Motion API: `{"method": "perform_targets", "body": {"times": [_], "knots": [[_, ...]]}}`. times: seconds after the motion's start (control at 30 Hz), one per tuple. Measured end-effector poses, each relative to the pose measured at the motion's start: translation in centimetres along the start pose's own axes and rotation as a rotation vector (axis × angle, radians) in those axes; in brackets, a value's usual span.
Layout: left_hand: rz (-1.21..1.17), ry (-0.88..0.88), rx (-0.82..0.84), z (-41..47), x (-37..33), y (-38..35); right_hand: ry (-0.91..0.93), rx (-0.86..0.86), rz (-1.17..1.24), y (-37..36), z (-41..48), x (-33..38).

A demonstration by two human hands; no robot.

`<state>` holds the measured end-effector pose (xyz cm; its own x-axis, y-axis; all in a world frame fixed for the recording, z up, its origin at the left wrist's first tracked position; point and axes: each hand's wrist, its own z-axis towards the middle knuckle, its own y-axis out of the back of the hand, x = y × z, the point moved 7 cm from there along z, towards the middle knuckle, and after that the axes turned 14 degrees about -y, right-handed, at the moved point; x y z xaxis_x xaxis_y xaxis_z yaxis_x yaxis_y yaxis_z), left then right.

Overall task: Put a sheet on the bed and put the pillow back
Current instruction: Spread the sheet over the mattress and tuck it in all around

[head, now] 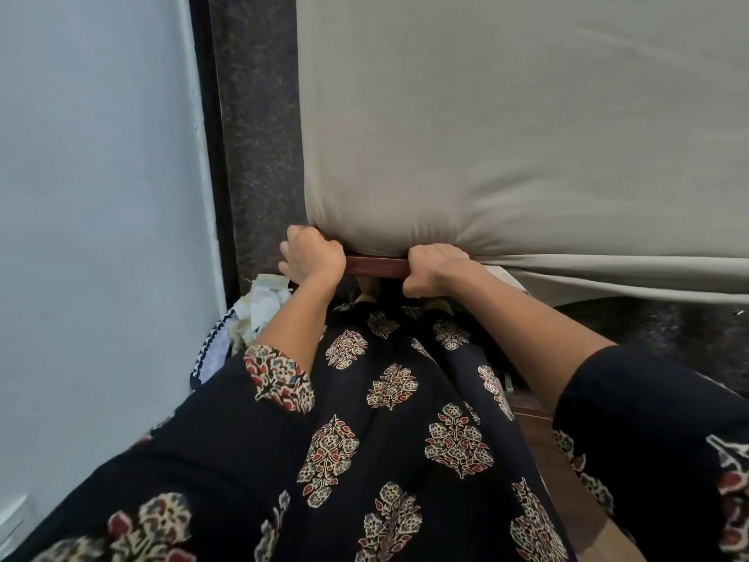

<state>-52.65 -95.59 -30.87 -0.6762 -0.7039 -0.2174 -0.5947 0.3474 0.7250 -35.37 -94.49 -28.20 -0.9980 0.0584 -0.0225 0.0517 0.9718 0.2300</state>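
Curled tight, the right grip (437, 269) bunches the grey sheet (506, 127) at the near edge of the bed (377, 266), with creases running from its knuckles toward the right of the frame. The left grip (312, 253) is curled as well, at the bed's corner just left of centre. Its fingertips are hidden under the edge, so I cannot tell whether it pinches cloth or only lifts the corner. Between the two a short strip of red-brown wooden rail shows bare. The sheet lies fairly smooth over the whole upper right, and a loose flap hangs along the lower right edge. From where I stand this looks like the tucking step at this corner. The next move would call for pushing the gathered cloth under while keeping it taut, then working along that hanging flap. No pillow is in sight, so that part seems still to come. A heap of crumpled cloth (263, 306) sits by the wall (93, 196) at lower left.
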Motion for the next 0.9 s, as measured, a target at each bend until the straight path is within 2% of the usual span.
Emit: {"method": "perform_targets", "body": {"times": [0.07,0.13,0.23,0.33,0.43,0.5,0.6,0.67,0.73,0.83,0.9], "knots": [[-0.004,0.077,0.051,0.5,0.3,-0.3,-0.002,-0.007,0.018,-0.1,0.1,0.0],[-0.135,0.135,0.152,1.8,0.8,-0.5,-0.007,-0.001,0.062,0.2,0.3,-0.1],[-0.251,0.078,0.39,2.4,0.6,0.3,-0.011,-0.016,0.102,0.5,0.6,-0.5],[-0.27,0.039,0.422,2.1,1.0,1.4,0.011,-0.032,0.063,0.2,0.5,-0.6],[-0.375,0.098,0.438,1.8,2.2,0.7,0.026,-0.025,0.078,0.2,0.7,-0.4],[-0.414,0.083,0.431,2.0,2.2,0.5,0.032,-0.07,0.059,-0.2,0.7,-0.5],[-0.444,0.06,0.398,2.0,2.0,0.0,0.065,-0.29,-0.059,-1.9,0.3,-1.0],[-0.436,0.017,0.36,1.6,2.3,-0.4,0.089,-0.368,-0.048,-2.5,0.3,-1.1],[-0.401,-0.045,0.297,1.1,2.7,-0.7,0.079,-0.363,-0.013,-2.6,0.2,-1.2],[-0.448,-0.04,0.172,0.6,2.8,-0.7,0.073,-0.343,-0.003,-2.6,-0.1,-1.5],[-0.372,-0.07,0.03,-0.5,2.7,0.0,0.072,-0.322,0.027,-2.8,-1.2,-1.7]]}}
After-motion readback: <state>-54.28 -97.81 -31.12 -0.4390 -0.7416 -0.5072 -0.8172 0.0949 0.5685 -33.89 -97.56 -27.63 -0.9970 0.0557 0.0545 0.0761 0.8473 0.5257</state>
